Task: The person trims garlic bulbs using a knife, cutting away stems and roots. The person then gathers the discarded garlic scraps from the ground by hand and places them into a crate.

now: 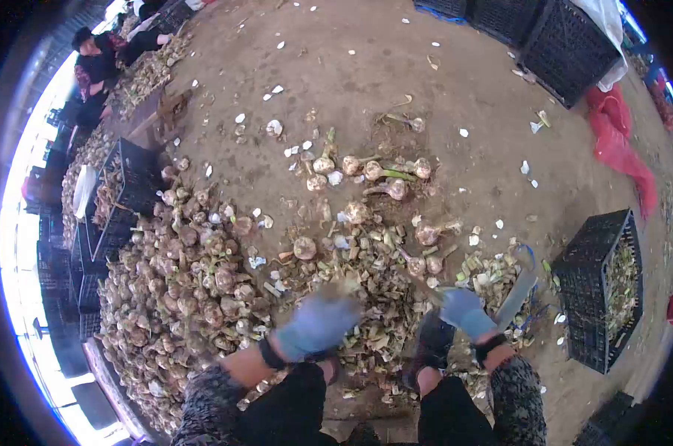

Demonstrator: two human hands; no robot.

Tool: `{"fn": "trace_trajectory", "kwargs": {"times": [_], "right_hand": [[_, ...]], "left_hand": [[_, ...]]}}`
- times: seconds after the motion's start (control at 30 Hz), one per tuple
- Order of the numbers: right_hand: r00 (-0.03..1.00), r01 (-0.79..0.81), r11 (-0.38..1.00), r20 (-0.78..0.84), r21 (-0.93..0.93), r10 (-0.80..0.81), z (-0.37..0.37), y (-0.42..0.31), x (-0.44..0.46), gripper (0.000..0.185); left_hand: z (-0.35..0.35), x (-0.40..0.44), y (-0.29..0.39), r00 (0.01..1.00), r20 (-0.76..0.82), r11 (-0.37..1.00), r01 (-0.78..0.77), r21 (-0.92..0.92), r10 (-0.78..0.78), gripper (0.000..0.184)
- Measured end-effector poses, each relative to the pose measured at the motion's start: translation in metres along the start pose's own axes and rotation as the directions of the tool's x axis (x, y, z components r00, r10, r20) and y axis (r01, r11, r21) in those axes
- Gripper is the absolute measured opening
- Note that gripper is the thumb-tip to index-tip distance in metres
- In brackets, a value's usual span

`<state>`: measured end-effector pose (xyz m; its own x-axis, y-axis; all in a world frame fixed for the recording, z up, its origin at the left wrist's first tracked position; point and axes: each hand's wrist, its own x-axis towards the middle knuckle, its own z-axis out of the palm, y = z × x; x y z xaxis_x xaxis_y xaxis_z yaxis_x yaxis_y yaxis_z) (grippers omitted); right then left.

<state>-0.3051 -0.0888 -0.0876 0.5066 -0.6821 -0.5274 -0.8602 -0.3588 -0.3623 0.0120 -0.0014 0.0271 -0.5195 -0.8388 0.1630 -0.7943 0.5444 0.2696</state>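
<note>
My left hand (318, 323), in a blue glove, is smeared by motion over the trimmings between my feet. A brownish blur shows at its fingertips, and I cannot tell whether it holds anything. My right hand (464, 311), also gloved in blue, is closed. From it a thin, dark, blade-like tool (424, 286) points up and left. Beneath and between the hands lies a heap of cut garlic stalks (385, 301). Just beyond are loose garlic bulbs (396, 189), several with stems attached. A large pile of garlic bulbs (176, 290) spreads beside my left arm.
A black crate (600, 290) with trimmings inside stands tilted on the right. Near my right hand lies a flat grey strip (516, 299). More black crates (571, 48) and red netting (619, 137) are at the upper right. Another person (98, 67) sits at the upper left.
</note>
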Motion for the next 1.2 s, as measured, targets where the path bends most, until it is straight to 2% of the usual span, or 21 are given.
{"fn": "trace_trajectory", "kwargs": {"times": [0.03,0.07,0.1,0.17,0.23,0.3,0.33,0.37,0.43,0.5,0.53,0.6,0.67,0.73,0.8,0.83,0.87,0.93,1.03,1.07,1.2], "right_hand": [[1.0,0.005,1.0,-0.001,0.0,-0.005,0.008,0.024,-0.002,0.022],[0.989,-0.144,0.939,0.076,0.312,0.126,0.018,0.044,-0.009,0.029],[0.982,-0.183,0.878,0.039,0.443,0.185,-0.001,0.033,-0.017,0.036],[0.971,-0.196,0.8,-0.003,0.566,0.24,-0.019,0.025,-0.022,0.042],[0.973,-0.16,0.768,-0.033,0.62,0.23,0.005,0.036,-0.01,0.048],[0.966,-0.043,0.743,-0.163,0.667,0.203,0.016,0.027,-0.007,0.047],[0.954,0.0,0.827,-0.249,0.562,0.169,0.006,0.012,-0.008,0.046],[0.935,0.038,0.895,-0.332,0.444,0.125,0.003,0.001,-0.005,0.045],[0.981,-0.019,0.553,-0.09,0.833,0.17,0.04,0.017,0.006,0.036],[0.974,-0.041,0.376,-0.048,0.926,0.224,0.015,-0.003,-0.008,0.029],[0.979,-0.028,0.495,-0.075,0.869,0.188,0.01,-0.005,-0.008,0.023],[0.97,-0.088,0.453,-0.026,0.887,0.24,-0.015,-0.02,-0.02,0.022],[0.954,-0.146,0.406,0.019,0.902,0.299,-0.023,-0.031,-0.022,0.021],[0.944,-0.084,0.564,-0.115,0.821,0.308,-0.027,-0.033,-0.024,0.024],[0.95,0.008,0.741,-0.235,0.672,0.204,0.01,-0.007,-0.006,0.027],[0.946,0.097,0.869,-0.317,0.485,0.072,0.003,-0.016,-0.005,0.03],[0.986,-0.038,0.857,-0.121,0.515,0.116,-0.008,-0.022,-0.008,0.032],[0.984,0.014,0.886,-0.164,0.464,0.071,-0.028,-0.053,-0.01,0.03],[0.969,0.142,0.933,-0.24,0.329,-0.062,-0.037,-0.083,-0.01,0.025],[0.953,0.216,0.943,-0.267,0.254,-0.147,-0.037,-0.09,-0.011,0.023],[0.928,0.313,0.933,-0.263,0.175,-0.262,-0.047,-0.116,-0.018,0.021]], "left_hand": [[-0.023,-0.006,-0.009,0.921,0.241,0.909,0.209,0.36,-0.307,0.019],[-0.01,-0.051,-0.047,0.888,-0.093,0.857,0.459,0.233,-0.45,0.021],[-0.025,-0.076,-0.087,0.585,0.239,0.632,0.715,0.298,-0.775,0.02],[-0.074,-0.085,-0.11,0.208,0.271,0.338,0.676,0.655,-0.94,0.027],[-0.086,-0.07,-0.112,0.325,0.278,0.428,0.687,0.588,-0.904,0.025],[-0.059,-0.031,-0.109,0.603,0.418,0.731,0.604,0.316,-0.679,0.021],[-0.023,-0.029,-0.111,0.728,0.368,0.814,0.548,0.195,-0.578,0.036],[-0.004,0.019,-0.085,0.718,0.45,0.847,0.434,0.308,-0.532,0.032],[0.031,0.083,-0.064,0.719,0.603,0.937,0.235,0.257,-0.345,0.034],[0.086,0.095,-0.084,0.807,0.519,0.96,0.247,0.134,-0.281,0.041],[0.096,0.095,-0.1,0.806,0.517,0.957,0.254,0.138,-0.289,0.041],[0.108,0.099,-0.126,0.718,0.381,0.812,0.52,0.264,-0.583,0.05],[0.121,0.078,-0.152,0.679,0.338,0.757,0.612,0.229,-0.652,0.057],[0.113,0.059,-0.163,0.635,0.297,0.695,0.697,0.179,-0.713,0.064],[0.108,0.036,-0.152,0.499,0.284,0.372,0.838,-0.4,-0.819,0.057],[0.108,0.028,-0.14,0.505,0.295,0.375,0.836,-0.401,-0.811,0.057],[0.107,0.019,-0.124,0.498,0.32,0.265,0.787,-0.557,-0.806,0.063],[0.092,0.017,-0.091,0.501,0.354,0.137,0.706,-0.695,-0.79,0.068],[0.068,0.021,-0.046,0.649,0.361,0.095,0.558,-0.825,-0.67,0.068],[0.072,0.018,-0.036,0.65,0.498,-0.308,0.392,-0.867,-0.575,0.067],[0.053,0.03,-0.014,0.804,0.283,0.245,0.46,-0.853,-0.523,0.05]]}}
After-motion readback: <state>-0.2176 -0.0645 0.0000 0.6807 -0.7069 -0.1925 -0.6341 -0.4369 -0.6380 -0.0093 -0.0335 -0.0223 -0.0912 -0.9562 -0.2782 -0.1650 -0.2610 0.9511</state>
